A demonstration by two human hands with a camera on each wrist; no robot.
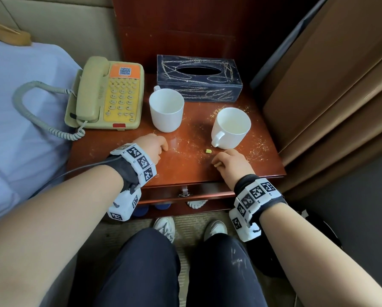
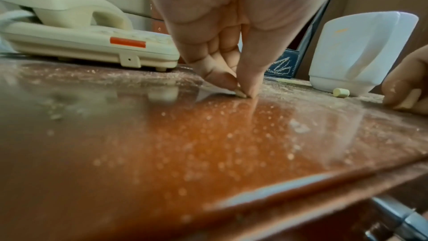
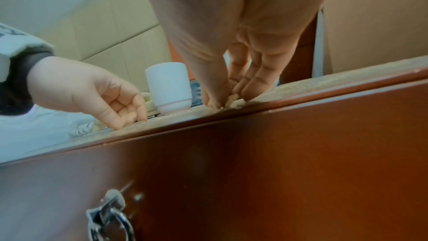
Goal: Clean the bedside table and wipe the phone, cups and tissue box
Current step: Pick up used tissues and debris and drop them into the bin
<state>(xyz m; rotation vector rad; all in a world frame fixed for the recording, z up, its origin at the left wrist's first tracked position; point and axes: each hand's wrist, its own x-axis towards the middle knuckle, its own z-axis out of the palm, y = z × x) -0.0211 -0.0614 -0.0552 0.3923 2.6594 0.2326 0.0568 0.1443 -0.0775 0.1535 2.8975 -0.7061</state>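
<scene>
The red-brown bedside table [image 1: 185,160] is strewn with pale crumbs. On it stand a beige phone [image 1: 110,96] at the left, a dark blue tissue box [image 1: 198,78] at the back and two empty white cups [image 1: 166,109] [image 1: 231,127]. My left hand [image 1: 164,148] is down on the table in front of the left cup, thumb and forefinger pinching a small pale scrap [image 2: 241,94]. Near the front edge my right hand [image 1: 215,162] pinches a crumbly pale piece [image 3: 234,101] against the wood. A small yellow-green bit [image 1: 208,151] lies loose between the hands.
A bed with light blue sheets [image 1: 19,129] borders the table on the left, and the phone's coiled cord [image 1: 30,111] lies over it. Brown curtains [image 1: 329,96] hang at the right. Below the top is a drawer with a metal ring pull [image 1: 185,192]. My legs and shoes are below.
</scene>
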